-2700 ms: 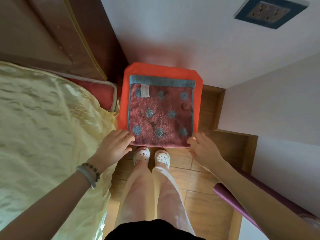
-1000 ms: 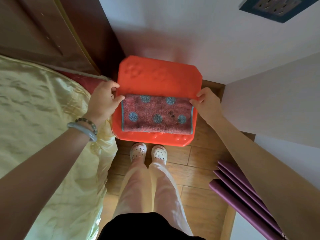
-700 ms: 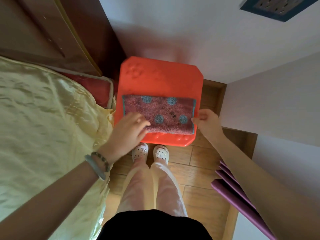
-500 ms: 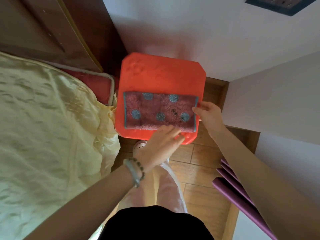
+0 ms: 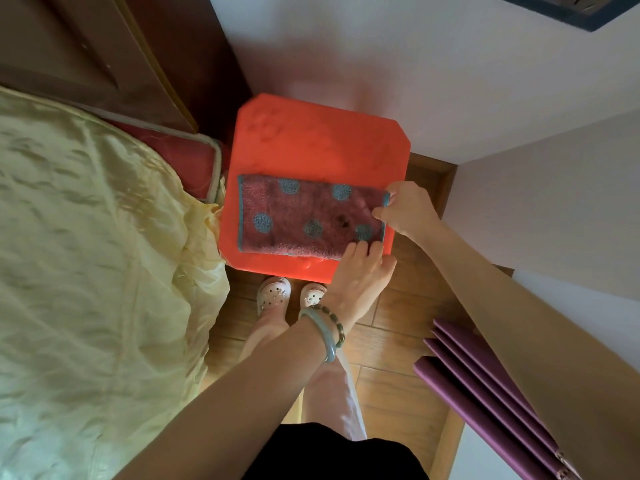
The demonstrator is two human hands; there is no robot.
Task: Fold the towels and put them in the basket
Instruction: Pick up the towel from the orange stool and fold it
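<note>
Head view: the folded towel (image 5: 304, 220) lies flat on the orange stool (image 5: 318, 147), toward its near edge. The right hand (image 5: 410, 211) pinches the towel's right end. The left hand (image 5: 363, 275) rests straight fingers on its near right corner.

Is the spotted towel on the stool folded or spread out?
Folded: the towel lies as a narrow strip on the orange stool. The right hand pinches its right end; the left hand touches it there.
</note>
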